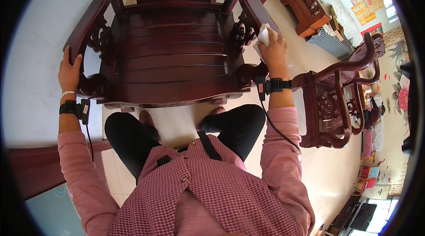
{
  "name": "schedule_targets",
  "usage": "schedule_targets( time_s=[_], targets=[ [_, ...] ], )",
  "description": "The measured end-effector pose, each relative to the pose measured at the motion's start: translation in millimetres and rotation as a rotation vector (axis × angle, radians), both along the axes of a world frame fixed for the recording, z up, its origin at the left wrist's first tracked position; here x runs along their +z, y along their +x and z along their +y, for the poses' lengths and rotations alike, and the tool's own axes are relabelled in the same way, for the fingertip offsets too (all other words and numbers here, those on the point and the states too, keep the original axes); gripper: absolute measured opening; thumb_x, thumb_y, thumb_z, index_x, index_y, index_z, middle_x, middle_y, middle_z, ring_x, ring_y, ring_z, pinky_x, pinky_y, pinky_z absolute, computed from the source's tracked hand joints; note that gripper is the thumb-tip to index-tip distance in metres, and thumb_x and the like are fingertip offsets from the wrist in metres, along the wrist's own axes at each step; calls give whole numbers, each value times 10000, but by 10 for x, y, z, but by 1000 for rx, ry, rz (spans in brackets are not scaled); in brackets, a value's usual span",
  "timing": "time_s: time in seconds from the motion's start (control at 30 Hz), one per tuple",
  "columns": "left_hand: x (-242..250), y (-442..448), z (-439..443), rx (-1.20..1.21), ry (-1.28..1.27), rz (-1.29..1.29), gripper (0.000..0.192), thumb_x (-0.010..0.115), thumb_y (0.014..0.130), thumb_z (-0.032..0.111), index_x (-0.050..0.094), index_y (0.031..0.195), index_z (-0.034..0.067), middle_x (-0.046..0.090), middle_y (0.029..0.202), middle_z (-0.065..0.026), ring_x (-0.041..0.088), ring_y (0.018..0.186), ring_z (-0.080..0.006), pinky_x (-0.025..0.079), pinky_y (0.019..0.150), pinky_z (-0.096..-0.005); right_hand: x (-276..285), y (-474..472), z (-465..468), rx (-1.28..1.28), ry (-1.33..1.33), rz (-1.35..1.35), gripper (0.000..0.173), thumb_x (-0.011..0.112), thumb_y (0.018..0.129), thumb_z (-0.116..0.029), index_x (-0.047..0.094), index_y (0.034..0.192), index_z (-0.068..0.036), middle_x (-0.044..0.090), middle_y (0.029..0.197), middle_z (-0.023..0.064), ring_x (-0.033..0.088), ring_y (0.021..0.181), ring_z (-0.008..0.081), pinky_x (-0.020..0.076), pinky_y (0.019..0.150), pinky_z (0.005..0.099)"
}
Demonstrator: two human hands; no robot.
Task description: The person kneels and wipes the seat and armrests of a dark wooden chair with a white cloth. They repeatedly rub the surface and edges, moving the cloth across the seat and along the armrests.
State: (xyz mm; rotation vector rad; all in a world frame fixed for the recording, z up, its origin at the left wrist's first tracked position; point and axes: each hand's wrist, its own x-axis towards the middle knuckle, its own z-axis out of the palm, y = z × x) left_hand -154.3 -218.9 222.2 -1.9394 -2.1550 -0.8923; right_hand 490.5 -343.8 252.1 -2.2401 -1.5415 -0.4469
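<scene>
A carved dark red wooden armchair (pixel 169 50) with a slatted seat stands in front of me. My left hand (pixel 69 71) rests on the front part of its left armrest (pixel 87 26), fingers apart, holding nothing. In my right hand (pixel 275 51) is a bunched white cloth (pixel 264 36), pressed against the outer side of the right armrest (pixel 254 8). The palm side of that hand is hidden. Each wrist wears a black strap with a small cabled device.
A white wall (pixel 36 70) rises close on the left. To the right stands another carved wooden chair (pixel 327 103). A brown wooden cabinet (pixel 307 8) and a striped cloth (pixel 332 43) are farther back at the right. A person (pixel 373 113) is at the far right.
</scene>
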Motion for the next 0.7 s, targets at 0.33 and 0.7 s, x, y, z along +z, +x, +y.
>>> schedule_targets(
  time_s=[0.33, 0.7],
  targets=[
    [-45, -4, 11, 36, 6, 32, 613, 567, 951, 506, 437, 1502, 272, 661, 1167, -166, 648, 1075, -367, 512, 931, -459, -745, -237, -1008, 158, 280, 173, 919, 743, 794, -97, 240, 1561, -48, 225, 1536, 354, 312, 1383, 552, 318, 1149, 552],
    [-22, 8, -20, 14, 38, 16, 609, 588, 948, 482, 450, 1496, 257, 657, 1219, -170, 638, 1110, -367, 501, 950, -448, 112, 128, 150, -125, -132, 172, 911, 757, 808, -385, 326, 1541, -58, 525, 1311, 351, 533, 1200, 504, 449, 1032, 499]
  ],
)
